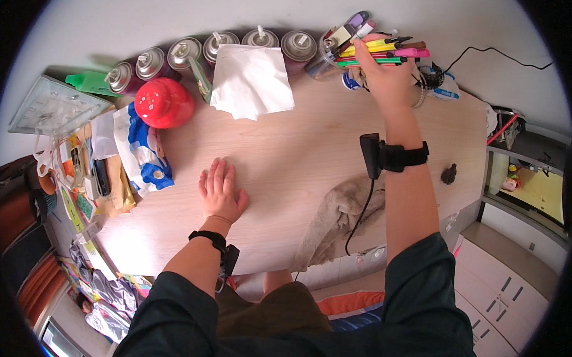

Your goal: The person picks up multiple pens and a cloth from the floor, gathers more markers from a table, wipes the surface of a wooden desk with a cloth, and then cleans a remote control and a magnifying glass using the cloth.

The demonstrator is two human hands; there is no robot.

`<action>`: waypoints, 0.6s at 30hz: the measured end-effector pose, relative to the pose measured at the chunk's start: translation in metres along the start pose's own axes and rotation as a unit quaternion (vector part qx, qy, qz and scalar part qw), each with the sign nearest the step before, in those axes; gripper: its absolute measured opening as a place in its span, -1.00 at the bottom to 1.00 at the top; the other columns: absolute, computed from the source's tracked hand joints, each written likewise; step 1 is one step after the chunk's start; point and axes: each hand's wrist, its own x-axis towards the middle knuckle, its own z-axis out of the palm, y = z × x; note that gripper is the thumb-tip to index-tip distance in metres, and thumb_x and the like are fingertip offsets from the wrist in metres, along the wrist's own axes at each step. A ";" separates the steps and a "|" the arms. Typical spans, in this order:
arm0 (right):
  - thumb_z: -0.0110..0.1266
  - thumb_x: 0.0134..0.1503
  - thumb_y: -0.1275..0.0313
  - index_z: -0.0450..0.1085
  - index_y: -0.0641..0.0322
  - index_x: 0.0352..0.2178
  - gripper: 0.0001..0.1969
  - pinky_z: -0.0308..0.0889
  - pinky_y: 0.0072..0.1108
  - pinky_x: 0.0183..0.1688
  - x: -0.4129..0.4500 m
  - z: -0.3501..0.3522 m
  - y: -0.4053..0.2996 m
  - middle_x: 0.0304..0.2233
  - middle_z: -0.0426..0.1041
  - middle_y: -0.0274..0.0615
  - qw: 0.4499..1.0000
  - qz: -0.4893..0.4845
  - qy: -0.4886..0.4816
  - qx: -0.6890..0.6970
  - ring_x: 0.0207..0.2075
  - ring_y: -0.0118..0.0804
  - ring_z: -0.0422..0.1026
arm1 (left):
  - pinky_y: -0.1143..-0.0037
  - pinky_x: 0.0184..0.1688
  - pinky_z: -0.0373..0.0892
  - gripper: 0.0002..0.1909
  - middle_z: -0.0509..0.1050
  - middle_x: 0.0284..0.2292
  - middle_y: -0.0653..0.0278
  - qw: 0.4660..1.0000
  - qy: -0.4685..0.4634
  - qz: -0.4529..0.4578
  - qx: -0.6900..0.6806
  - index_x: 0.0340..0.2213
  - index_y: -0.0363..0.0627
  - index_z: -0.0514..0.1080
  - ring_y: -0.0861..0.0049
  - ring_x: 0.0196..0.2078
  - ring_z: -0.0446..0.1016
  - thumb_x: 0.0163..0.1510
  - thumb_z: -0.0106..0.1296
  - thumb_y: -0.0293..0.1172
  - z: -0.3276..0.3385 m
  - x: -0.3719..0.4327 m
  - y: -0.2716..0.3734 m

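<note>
My right hand [386, 78] reaches to the back of the desk and grips a bundle of coloured marker pens [375, 52], with yellow, green, pink and brown among them. Just left of it a clear plastic cup [324, 69] leans, holding more pens and a purple-topped item [358, 19]; the markers partly overlap its rim, so I cannot tell whether any still touch it. Palm down on the wooden desk [268, 149] lies my left hand [221, 193], holding nothing, its fingers slightly spread. Behind my right hand, a blue-and-white item [351, 80] is partly hidden.
Several spray cans [297, 46] line the wall, with white paper sheets [253, 80] before them. A red lidded container [164, 102], a tissue pack [145, 150] and a clock [57, 107] stand left. A grey-brown cloth [336, 218] drapes over the front edge; a dark clump [449, 174] lies right.
</note>
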 end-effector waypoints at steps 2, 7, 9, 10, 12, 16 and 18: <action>0.13 -0.10 0.49 0.37 0.33 -0.51 -0.88 0.29 -0.71 -0.44 -0.004 0.004 -0.004 -0.57 0.42 -0.33 0.997 0.000 0.031 0.072 -0.56 -0.56 0.37 | 0.21 0.09 -0.08 -0.43 0.17 -0.01 0.15 1.000 0.003 0.001 -0.002 -0.12 -0.15 0.23 0.30 0.10 0.06 -0.25 -0.07 -0.25 0.000 -0.001 -0.001; 0.17 -0.13 0.50 0.35 0.36 -0.50 -0.82 0.30 -0.71 -0.46 -0.006 0.001 -0.012 -0.51 0.42 -0.28 0.985 0.025 0.029 0.169 -0.52 -0.53 0.38 | 0.21 0.09 -0.07 -0.44 0.17 -0.01 0.14 1.000 -0.011 0.003 -0.003 -0.12 -0.16 0.23 0.30 0.10 0.07 -0.25 -0.07 -0.26 -0.003 0.000 0.001; 0.28 -0.24 0.34 0.36 0.30 -0.51 -0.70 0.27 -0.54 -0.34 -0.003 0.001 0.004 -0.49 0.42 -0.25 0.993 0.085 0.020 0.085 -0.44 -0.40 0.38 | 0.21 0.09 -0.08 -0.44 0.17 -0.01 0.13 1.000 -0.004 0.004 -0.006 -0.12 -0.17 0.23 0.30 0.10 0.06 -0.25 -0.07 -0.26 -0.002 0.001 0.002; 0.30 -0.30 0.26 0.37 0.26 -0.50 -0.64 0.19 -0.47 -0.26 -0.004 0.004 0.008 -0.48 0.41 -0.23 0.996 0.080 0.035 0.006 -0.37 -0.32 0.35 | 0.21 0.09 -0.08 -0.44 0.17 -0.01 0.13 1.000 -0.005 0.004 -0.006 -0.12 -0.17 0.23 0.30 0.10 0.06 -0.25 -0.07 -0.26 -0.002 0.001 0.002; 0.32 -0.37 0.17 0.36 0.19 -0.43 -0.54 0.05 -0.39 -0.17 -0.007 0.004 0.009 -0.45 0.40 -0.22 0.994 0.092 0.016 -0.051 -0.25 -0.19 0.27 | 0.21 0.09 -0.08 -0.44 0.17 -0.01 0.13 1.000 -0.002 0.003 -0.007 -0.13 -0.17 0.23 0.30 0.10 0.06 -0.25 -0.07 -0.26 -0.001 0.000 0.000; 0.35 -0.43 0.14 0.17 0.19 -0.12 -0.19 0.01 -0.36 -0.11 -0.009 0.005 0.005 -0.18 0.27 -0.17 0.995 -0.055 0.052 -0.065 -0.19 -0.20 0.22 | 0.21 0.09 -0.08 -0.44 0.16 -0.01 0.13 1.000 -0.006 0.000 -0.004 -0.13 -0.17 0.24 0.31 0.11 0.05 -0.26 -0.07 -0.26 -0.002 0.001 0.002; 0.32 -0.37 0.17 0.13 0.21 -0.08 -0.21 0.01 -0.34 -0.09 -0.011 0.002 -0.004 -0.14 0.23 -0.15 0.990 -0.091 0.102 -0.024 -0.16 -0.22 0.21 | 0.22 0.09 -0.08 -0.44 0.17 -0.01 0.14 1.000 -0.007 0.000 -0.008 -0.13 -0.18 0.24 0.31 0.11 0.05 -0.26 -0.07 -0.27 -0.003 0.001 0.002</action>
